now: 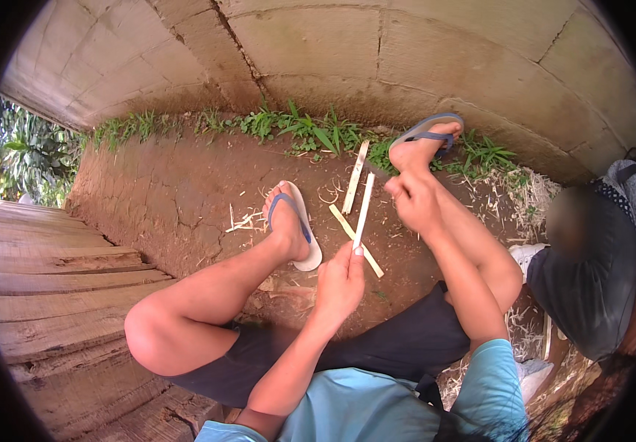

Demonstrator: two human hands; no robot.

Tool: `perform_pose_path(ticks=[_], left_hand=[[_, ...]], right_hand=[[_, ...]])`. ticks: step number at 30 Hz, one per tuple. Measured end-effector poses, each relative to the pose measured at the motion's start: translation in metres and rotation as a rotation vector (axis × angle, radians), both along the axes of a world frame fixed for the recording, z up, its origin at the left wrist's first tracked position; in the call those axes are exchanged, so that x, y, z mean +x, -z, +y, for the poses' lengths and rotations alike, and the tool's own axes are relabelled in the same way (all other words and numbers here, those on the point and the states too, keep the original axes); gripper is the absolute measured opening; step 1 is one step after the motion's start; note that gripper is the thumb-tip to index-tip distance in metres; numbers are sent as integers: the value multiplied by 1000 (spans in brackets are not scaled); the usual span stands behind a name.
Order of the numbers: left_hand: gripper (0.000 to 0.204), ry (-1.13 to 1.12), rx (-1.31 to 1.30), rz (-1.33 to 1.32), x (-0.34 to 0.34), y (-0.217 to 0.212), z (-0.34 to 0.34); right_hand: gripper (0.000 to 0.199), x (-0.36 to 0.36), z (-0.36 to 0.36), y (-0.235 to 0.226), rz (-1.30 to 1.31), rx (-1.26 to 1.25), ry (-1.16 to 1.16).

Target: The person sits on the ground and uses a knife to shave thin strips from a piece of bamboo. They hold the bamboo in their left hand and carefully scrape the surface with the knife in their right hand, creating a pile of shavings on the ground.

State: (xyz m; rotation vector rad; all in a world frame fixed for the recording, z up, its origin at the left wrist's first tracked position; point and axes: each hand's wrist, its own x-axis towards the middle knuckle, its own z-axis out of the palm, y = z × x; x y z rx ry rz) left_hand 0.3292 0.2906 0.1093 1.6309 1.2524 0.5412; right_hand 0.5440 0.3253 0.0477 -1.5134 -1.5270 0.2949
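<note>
The held strip (364,210) looks smooth — matt, woody; planks (60,303), rough wood; shirt (355,407), matt cloth.

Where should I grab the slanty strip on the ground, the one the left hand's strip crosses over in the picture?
Probably pinch the slanted strip across its narrow width at its lower-right end, coming from the right. That end shows uncovered against the dirt, while the left hand and its held strip hide part of the middle.

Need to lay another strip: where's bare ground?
Widest: dirt left of the left foot and shavings, bordered by planks and grass. Smaller, with specks: between the left hand and right leg. Crowded: between the feet, with two loose strips near the held stick. Crowded too beyond that leg: pale scraps.
</note>
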Motion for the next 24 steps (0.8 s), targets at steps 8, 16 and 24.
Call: perform_pose_path(ticks=[8, 16, 24], left_hand=[[25, -150, -113, -211, 5, 24, 6], [16, -183, -218, -380, 7, 14, 1], [19, -123, -398, -506, 6, 4, 8]], right_hand=[[19, -2, -12, -29, 296, 93, -16], [14, -30, -23, -50, 60, -66, -201], [18, -37, -27, -51, 24, -50, -272]])
